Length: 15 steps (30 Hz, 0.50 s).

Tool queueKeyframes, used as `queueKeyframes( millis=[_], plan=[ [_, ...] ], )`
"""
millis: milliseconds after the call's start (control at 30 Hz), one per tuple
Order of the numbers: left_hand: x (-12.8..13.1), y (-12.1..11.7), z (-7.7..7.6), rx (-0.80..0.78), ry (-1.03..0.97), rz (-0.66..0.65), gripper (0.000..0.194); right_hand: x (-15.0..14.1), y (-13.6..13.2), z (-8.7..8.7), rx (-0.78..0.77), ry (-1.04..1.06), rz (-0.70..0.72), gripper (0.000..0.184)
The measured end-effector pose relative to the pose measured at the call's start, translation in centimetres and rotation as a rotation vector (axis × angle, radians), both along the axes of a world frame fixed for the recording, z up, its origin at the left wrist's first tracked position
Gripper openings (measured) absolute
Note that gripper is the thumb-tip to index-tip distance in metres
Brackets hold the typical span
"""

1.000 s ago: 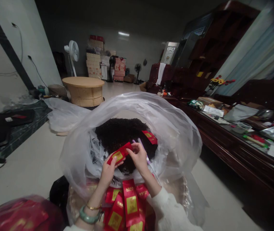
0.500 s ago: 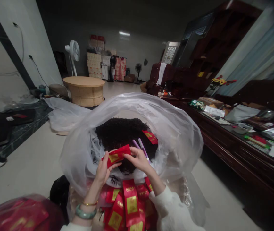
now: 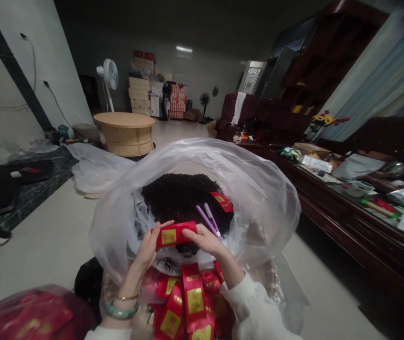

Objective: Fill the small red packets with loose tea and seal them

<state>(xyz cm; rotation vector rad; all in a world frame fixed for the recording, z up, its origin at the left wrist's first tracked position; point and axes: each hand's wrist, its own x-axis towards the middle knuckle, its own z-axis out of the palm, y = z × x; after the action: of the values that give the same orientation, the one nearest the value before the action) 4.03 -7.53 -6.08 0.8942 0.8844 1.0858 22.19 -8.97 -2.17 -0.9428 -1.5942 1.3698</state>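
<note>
I held a red packet (image 3: 175, 234) level between my left hand (image 3: 147, 249) and right hand (image 3: 205, 239), over dark loose tea (image 3: 178, 197) in a clear plastic bag (image 3: 258, 189). More red packets (image 3: 191, 302) lay below my wrists.

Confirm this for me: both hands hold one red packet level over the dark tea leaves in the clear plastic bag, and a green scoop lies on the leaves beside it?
Not quite. The head view shows both hands, left hand and right hand, holding the red packet level over the dark tea leaves in the clear plastic bag, but the scoop is purple, not green.
</note>
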Motion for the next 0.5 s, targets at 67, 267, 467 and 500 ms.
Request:
queueKeyframes(
  millis=[67, 267, 467, 500],
  plan=[
    [-0.3, -0.1, 0.0, -0.004, 0.018, -0.01, 0.071, -0.1, -0.5, -0.2, -0.088, 0.008, 0.022, 0.056],
    [-0.9, -0.3, -0.4, 0.008, 0.091, -0.014, 0.075, -0.6, -1.7, -0.7, -0.129, 0.011, 0.152, 0.06],
    [-1.4, -0.2, -1.5, 0.491, 0.535, 0.377, 0.064, -1.2, -1.9, -1.1, -0.085, -0.023, 0.089, 0.059],
    [-1.5, -0.4, -1.5, 0.661, 0.661, 0.387, 0.062, -1.2, -1.8, -1.1, -0.061, -0.035, 0.068, 0.058]
  ],
)
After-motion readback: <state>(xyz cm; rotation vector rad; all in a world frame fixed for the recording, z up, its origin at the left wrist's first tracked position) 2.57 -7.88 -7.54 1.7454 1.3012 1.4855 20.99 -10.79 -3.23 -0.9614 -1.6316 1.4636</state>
